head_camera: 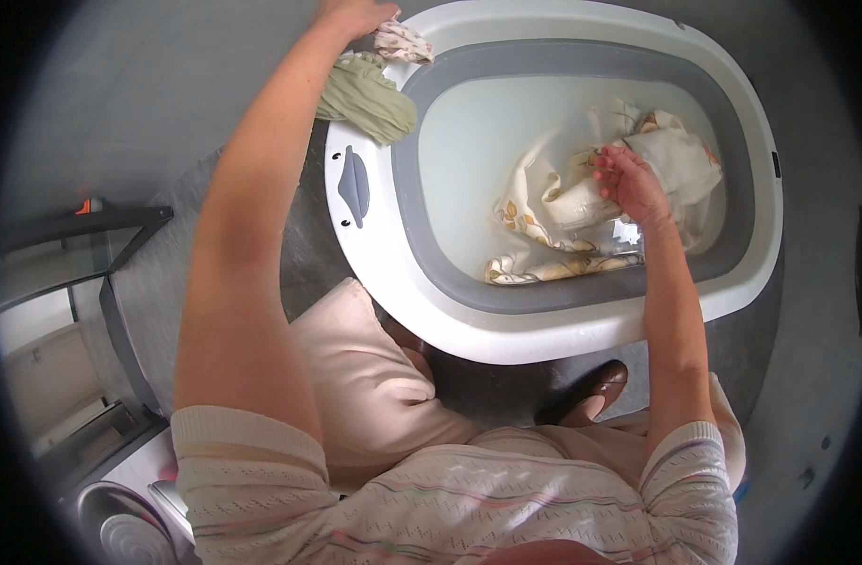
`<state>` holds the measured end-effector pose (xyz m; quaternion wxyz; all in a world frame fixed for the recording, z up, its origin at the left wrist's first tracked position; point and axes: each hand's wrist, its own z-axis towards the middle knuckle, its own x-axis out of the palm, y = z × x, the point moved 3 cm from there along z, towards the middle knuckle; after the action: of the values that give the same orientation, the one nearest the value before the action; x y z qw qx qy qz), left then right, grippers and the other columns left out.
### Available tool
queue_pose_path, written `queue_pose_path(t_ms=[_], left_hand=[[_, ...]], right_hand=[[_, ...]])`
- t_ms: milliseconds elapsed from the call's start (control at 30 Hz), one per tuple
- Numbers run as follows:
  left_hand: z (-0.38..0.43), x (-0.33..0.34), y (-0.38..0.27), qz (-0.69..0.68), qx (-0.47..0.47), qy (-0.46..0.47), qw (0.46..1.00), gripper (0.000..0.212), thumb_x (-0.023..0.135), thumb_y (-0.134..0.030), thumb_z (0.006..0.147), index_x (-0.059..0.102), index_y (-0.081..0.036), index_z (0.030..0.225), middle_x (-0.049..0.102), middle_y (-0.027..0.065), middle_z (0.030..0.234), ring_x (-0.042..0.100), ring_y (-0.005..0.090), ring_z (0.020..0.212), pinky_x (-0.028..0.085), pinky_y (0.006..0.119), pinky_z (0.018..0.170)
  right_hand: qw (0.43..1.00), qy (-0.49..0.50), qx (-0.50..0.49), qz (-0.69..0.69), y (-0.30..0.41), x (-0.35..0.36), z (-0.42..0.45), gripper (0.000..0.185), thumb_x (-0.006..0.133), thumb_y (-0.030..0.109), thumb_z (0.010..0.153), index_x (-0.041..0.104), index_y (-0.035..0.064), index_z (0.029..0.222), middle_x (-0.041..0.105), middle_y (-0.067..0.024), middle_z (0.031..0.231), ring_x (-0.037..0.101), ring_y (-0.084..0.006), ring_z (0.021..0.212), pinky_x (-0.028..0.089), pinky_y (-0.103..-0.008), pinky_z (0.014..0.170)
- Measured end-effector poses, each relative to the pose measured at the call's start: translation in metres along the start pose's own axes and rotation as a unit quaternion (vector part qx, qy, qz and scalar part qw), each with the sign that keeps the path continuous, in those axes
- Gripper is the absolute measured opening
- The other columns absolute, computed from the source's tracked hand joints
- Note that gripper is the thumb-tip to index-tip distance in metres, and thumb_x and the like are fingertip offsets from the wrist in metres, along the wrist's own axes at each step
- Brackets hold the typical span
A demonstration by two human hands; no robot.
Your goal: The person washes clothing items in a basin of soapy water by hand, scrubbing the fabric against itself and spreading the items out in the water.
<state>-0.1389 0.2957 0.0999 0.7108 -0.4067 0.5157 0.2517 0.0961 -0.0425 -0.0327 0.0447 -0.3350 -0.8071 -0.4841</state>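
Observation:
A white and grey plastic tub (pixel 364 275) holds cloudy water. A cream cloth with orange and brown leaf print (pixel 678 162) lies partly under water in its right half. Over this cloth is my right hand (pixel 629 185), fingers loosely curled and apart, gripping nothing that I can see. My left hand (pixel 357 15) reaches to the tub's upper left rim, beside a small white cloth with a pinkish print (pixel 403 41); its fingertips touch or nearly touch that cloth, and the grip cannot be made out. A green cloth (pixel 371 99) hangs over the rim just below.
The tub stands on a dark grey floor (pixel 311 247), close to my knees and a brown shoe (pixel 604 385). At the left is a dark-framed piece with glass panels (pixel 63 254). Round metal lids or pans (pixel 134 533) lie at the lower left. A grey wall surface (pixel 812 367) rises at the right.

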Motion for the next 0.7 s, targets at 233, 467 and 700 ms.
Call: queue_pose_path(t_ms=[233,467,700], left_hand=[[-0.004,0.003,-0.035,0.044,-0.010,0.150,0.988,0.030,0.058,-0.024,0.066,0.063,-0.005,0.089,0.062,0.0169,0.081,0.060,0.0286,0.073,0.048,0.037,0.068],[-0.013,-0.011,-0.064,0.048,0.064,0.083,0.993,0.026,0.055,-0.022,0.068,0.063,-0.003,0.084,0.061,0.0189,0.078,0.060,0.0298,0.071,0.048,0.036,0.067],[-0.119,0.129,-0.193,-0.023,0.311,0.343,0.886,0.053,0.060,-0.039,0.070,0.049,-0.009,0.112,0.054,0.0172,0.104,0.052,0.0328,0.094,0.042,0.041,0.080]], right_hand=[[1.000,-0.021,0.000,-0.012,0.004,-0.007,-0.004,0.017,0.055,0.021,0.081,0.054,0.0080,0.093,0.058,-0.0025,0.083,0.057,-0.0133,0.070,0.042,-0.0245,0.050],[0.872,-0.238,-0.259,-0.341,0.063,-0.058,0.006,0.023,0.058,0.024,0.075,0.058,0.0070,0.090,0.060,-0.0042,0.077,0.057,-0.0152,0.068,0.044,-0.0273,0.056],[0.534,-0.286,0.027,-0.795,-0.012,-0.097,0.023,0.056,0.044,0.040,0.078,0.040,0.0041,0.120,0.022,-0.0150,0.135,0.014,-0.0413,0.124,0.024,-0.0649,0.086]])
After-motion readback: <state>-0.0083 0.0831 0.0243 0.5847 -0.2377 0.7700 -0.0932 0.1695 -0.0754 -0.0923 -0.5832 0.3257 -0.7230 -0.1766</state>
